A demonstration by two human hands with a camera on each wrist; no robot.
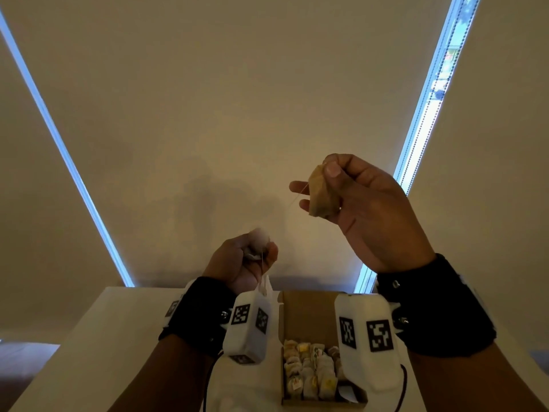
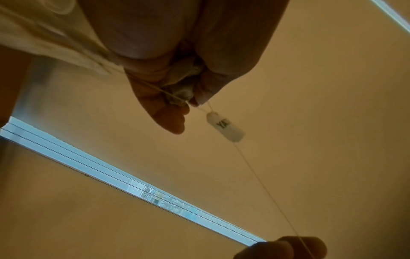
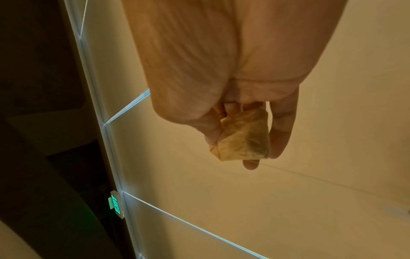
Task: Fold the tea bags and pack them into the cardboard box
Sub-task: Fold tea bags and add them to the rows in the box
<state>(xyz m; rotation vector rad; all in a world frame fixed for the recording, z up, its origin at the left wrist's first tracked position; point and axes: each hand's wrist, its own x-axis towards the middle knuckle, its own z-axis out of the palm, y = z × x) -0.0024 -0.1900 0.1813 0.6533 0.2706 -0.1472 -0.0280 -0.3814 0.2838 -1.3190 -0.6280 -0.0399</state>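
The tea bag [image 1: 323, 194] is pinched in the right hand [image 1: 365, 209], up at 1 o'clock. The left hand [image 1: 246, 263] pinches its string [image 2: 266, 189] tight. Next, wind the string around, then drop it in the box [image 1: 306, 316] at 6 o'clock.

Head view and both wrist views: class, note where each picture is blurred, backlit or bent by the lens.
Head view: bright window strips bow outward, lens-bent; the left hand is motion-blurred, while the right hand and its tea bag are sharp. Left wrist view: the palm is soft; the paper tag is sharper. Right wrist view: the palm is smeared; the left side falls dark.
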